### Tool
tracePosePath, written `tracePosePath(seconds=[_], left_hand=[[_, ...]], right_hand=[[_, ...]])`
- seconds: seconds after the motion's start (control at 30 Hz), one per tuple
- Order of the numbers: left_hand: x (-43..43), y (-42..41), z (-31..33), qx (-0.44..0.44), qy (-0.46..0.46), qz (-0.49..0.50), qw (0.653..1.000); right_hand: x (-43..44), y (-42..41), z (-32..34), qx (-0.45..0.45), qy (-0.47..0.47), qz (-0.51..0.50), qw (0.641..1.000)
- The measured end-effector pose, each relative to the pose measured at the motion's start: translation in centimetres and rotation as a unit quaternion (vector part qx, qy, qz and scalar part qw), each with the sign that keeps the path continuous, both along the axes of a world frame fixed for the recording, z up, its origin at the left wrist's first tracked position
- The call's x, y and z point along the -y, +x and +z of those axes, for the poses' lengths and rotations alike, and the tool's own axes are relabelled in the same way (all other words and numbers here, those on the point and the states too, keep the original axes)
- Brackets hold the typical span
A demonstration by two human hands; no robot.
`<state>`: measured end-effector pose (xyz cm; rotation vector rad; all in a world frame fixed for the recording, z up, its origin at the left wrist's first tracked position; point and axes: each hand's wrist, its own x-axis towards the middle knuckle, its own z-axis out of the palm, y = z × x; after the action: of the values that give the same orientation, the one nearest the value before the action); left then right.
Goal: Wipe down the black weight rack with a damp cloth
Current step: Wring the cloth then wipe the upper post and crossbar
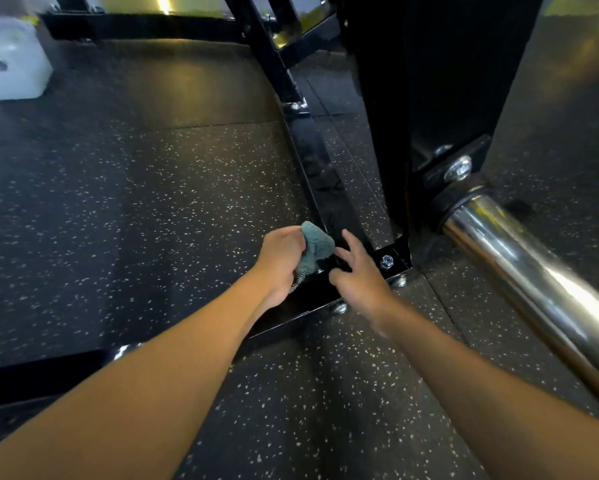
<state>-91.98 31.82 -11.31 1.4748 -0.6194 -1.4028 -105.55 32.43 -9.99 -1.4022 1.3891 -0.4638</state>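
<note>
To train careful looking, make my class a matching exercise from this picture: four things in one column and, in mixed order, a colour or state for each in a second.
Column one
1. cloth
2. bar
3. container
4. right hand

Column two
A. white, blurred, at the far upper left
B. fingers spread, holding nothing
C. teal, gripped in the left hand at the black weight rack
D. shiny chrome, at the right

Pairs: 1-C, 2-D, 3-A, 4-B
</note>
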Motion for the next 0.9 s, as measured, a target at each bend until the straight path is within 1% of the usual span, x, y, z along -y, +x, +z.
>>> tracePosePath(seconds=[0.07,0.23,0.3,0.37,0.43,0.53,0.6,0.7,0.8,0.9], left_hand=[[-2.4,1.6,3.6,-0.065,0.014,0.020,0.998],[-10.5,5.6,16.2,-0.197,0.059,0.069,0.976],[-14.0,7.4,22.5,-0.223,0.061,0.077,0.970],[-17.5,8.9,29.6,-0.219,0.070,0.071,0.971],[-20.8,9.7,36.6,-0.169,0.080,0.055,0.981],[-25.9,10.7,47.3,-0.056,0.081,0.038,0.994],[-29.1,11.7,54.6,-0.025,0.075,0.038,0.996],[-34.2,13.4,64.2,0.013,0.055,0.056,0.997],[-40.5,14.7,71.6,0.059,0.020,0.092,0.994],[-44.9,15.6,76.3,0.093,-0.004,0.129,0.987]], right_hand=[[-2.0,1.9,3.6,0.088,0.049,-0.060,0.993],[-9.0,7.1,14.7,0.201,0.125,-0.097,0.967],[-11.8,8.7,20.9,0.231,0.148,-0.113,0.955],[-14.9,10.2,27.8,0.233,0.166,-0.115,0.951],[-18.1,11.3,34.5,0.209,0.155,-0.121,0.958],[-22.1,12.7,44.9,0.155,0.101,-0.127,0.975],[-24.4,13.4,52.2,0.145,0.078,-0.118,0.979],[-28.5,14.3,61.8,0.154,0.060,-0.076,0.983],[-33.6,16.1,69.0,0.149,-0.004,-0.033,0.988],[-37.5,18.1,73.8,0.151,-0.070,-0.005,0.986]])
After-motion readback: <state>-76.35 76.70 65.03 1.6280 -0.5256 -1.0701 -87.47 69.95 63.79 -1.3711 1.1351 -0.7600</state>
